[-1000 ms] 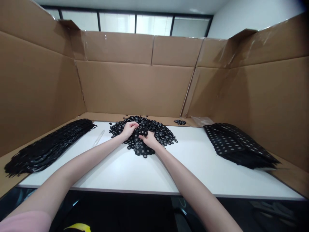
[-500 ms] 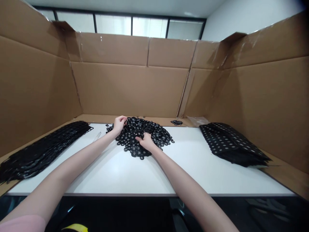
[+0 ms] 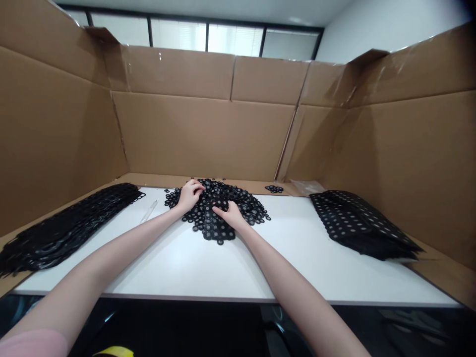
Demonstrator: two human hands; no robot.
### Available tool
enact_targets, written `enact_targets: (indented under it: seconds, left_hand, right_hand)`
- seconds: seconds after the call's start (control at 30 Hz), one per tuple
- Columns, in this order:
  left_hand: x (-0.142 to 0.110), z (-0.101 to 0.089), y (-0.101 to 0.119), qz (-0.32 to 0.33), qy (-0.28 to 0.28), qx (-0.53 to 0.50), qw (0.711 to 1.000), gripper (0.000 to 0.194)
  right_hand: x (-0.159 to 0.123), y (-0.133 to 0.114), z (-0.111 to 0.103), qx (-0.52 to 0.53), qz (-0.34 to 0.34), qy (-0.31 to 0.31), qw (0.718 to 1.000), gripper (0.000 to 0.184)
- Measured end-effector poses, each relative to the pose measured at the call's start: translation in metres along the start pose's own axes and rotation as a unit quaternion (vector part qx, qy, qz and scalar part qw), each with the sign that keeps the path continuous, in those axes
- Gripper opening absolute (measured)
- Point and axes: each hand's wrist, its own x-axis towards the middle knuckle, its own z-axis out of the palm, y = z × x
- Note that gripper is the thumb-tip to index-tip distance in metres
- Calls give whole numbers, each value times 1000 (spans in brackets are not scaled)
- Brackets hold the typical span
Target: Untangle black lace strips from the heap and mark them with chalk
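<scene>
A heap of small black rings [image 3: 256, 210] lies at the back middle of the white table. On its near side a black sheet with rows of round holes [image 3: 218, 232] rests among the rings. My right hand [image 3: 232, 216] holds this sheet near its upper part, thumb pointing left across it. At the heap's left side is my left hand [image 3: 190, 195], fingers bent and pinched together over the rings. What its fingertips grip, if anything, is too small to make out.
Stacked black perforated sheets [image 3: 74, 223] lie on the left, and another stack [image 3: 357, 220] on the right. A clear thin tool [image 3: 149, 211] sits left of the heap. A small ring cluster [image 3: 274, 189] lies behind. Cardboard walls [image 3: 201, 134] enclose the table [image 3: 178, 272].
My left hand has moved slightly right, over the rings. My right hand stays at the perforated sheet, which shows more clearly. The view has shifted a little.
</scene>
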Motion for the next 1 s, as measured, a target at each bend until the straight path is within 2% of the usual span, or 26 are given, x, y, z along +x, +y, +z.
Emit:
enact_targets:
  seconds: [0.1, 0.2, 0.3, 0.37, 0.53, 0.67, 0.87, 1.0]
  left_hand:
    - [-7, 3, 13, 29, 13, 15, 999, 17]
    - [-16, 5, 35, 58, 14, -17, 998, 25]
    - [-26, 10, 56, 98, -42, -53, 993, 24]
    - [-31, 16, 62, 119, -76, -56, 988, 23]
    - [-34, 25, 59, 132, -102, -17, 986, 23]
    - [-32, 26, 57, 144, -120, 12, 982, 22]
    - [-32, 30, 63, 133, -104, 58, 984, 22]
    - [-33, 33, 64, 154, -87, 85, 981, 25]
  right_hand:
    - [1, 1, -2, -9, 15, 5, 1000, 21]
    - [1, 2, -3, 12, 20, 4, 1000, 23]
    - [2, 4, -3, 25, 7, -3, 1000, 23]
    - [4, 7, -3, 7, -6, -9, 1000, 18]
    - [7, 12, -2, -41, -18, -15, 999, 6]
    - [5, 11, 0, -73, -35, -12, 997, 8]
    - [5, 12, 3, -129, -46, -4, 991, 12]
    - [6, 13, 5, -153, -56, 1, 987, 13]
